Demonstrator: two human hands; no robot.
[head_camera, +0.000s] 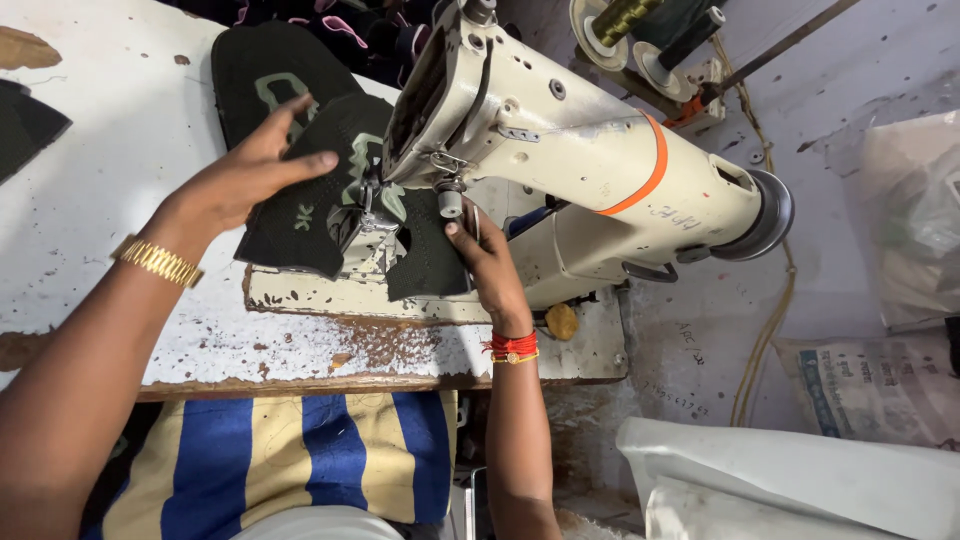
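Note:
A black knitted shoe upper (300, 215) with pale green markings lies under the needle area of a cream sewing machine (590, 165). My left hand (245, 175) rests flat on the left part of the upper, fingers spread, a gold watch on the wrist. My right hand (487, 262) pinches the upper's right flap just below the machine's head, with red threads and a bangle on that wrist. The needle itself is hidden behind the machine's front parts.
More black uppers (262, 75) are stacked behind on the worn white table (110, 150); another dark piece (25, 125) lies at the far left. Thread spools (620, 25) stand behind the machine. Sacks and plastic bags (880, 390) sit on the floor at right.

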